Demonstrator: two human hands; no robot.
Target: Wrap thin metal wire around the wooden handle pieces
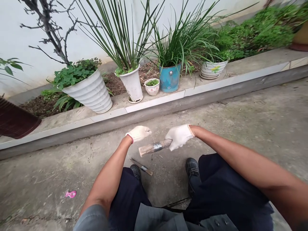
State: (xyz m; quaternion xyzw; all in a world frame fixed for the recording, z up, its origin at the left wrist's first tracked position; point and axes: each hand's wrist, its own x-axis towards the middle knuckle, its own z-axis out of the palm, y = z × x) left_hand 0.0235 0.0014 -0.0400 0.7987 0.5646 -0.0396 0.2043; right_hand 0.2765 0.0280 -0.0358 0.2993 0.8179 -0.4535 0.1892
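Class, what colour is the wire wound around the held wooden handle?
The wire is silvery grey, clearest in the head view.

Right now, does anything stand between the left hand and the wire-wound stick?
Nothing visible blocks the left hand from the wire-wound stick gripped by the right hand; only what looks like a thin strand runs down from the left hand toward the stick.

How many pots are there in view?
7, left to right: dark red pot at left edge; ridged white pot; tall white pot; small pot; blue pot; low white pot; yellow pot at right edge. More may be hidden.
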